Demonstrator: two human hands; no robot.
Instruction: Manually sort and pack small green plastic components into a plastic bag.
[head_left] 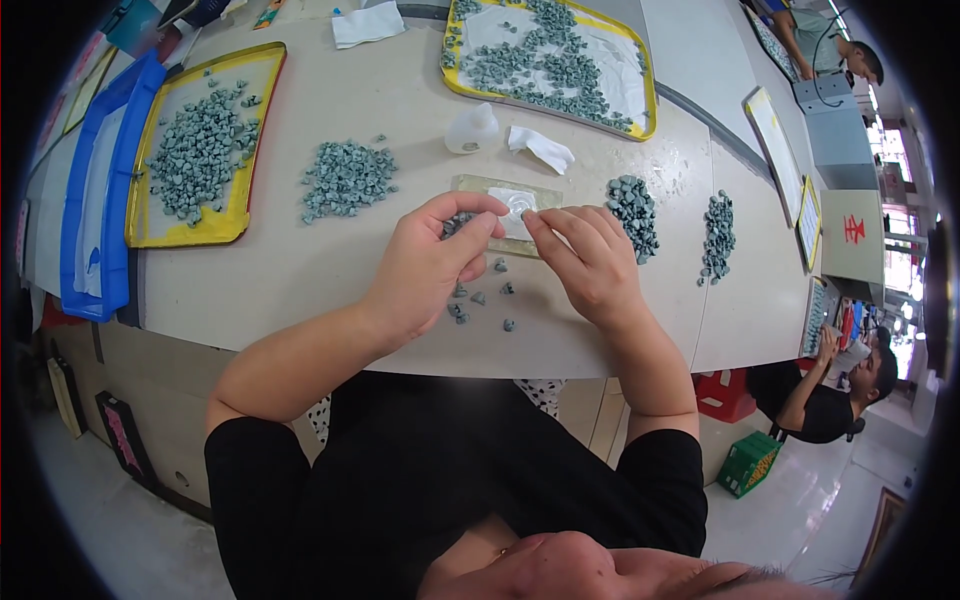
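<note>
Pale workbench (330, 270) fills the view, strewn with small grey-green stone pieces, and both hands meet over a clear rectangular plate (505, 205) at its middle. The left hand (435, 262) curls its fingers loosely, thumb and forefinger pinched together on what seems to be one small piece, though the piece itself is hidden behind the fingertips. The right hand (588, 258) lies with fingers bent, its fingertips pressing the near edge of the plate beside a white patch just beyond them. To do this well, I judge the right fingertips should keep the plate steady while the left pinch handles one piece at a time, held lightly so nothing slips. Just below the left fingers lie about eight loose pieces (480, 298), touching neither hand. Counted: three loose heaps, one (347, 178) beyond the left fingers, one (633, 212) just right of the right fingers, one (716, 235) farther right; two yellow trays, one (262, 110) far left, one (648, 95) beyond the plate, each holding pieces; one blue tray (95, 210); one folded white cloth (540, 148); one translucent cap (471, 130).
</note>
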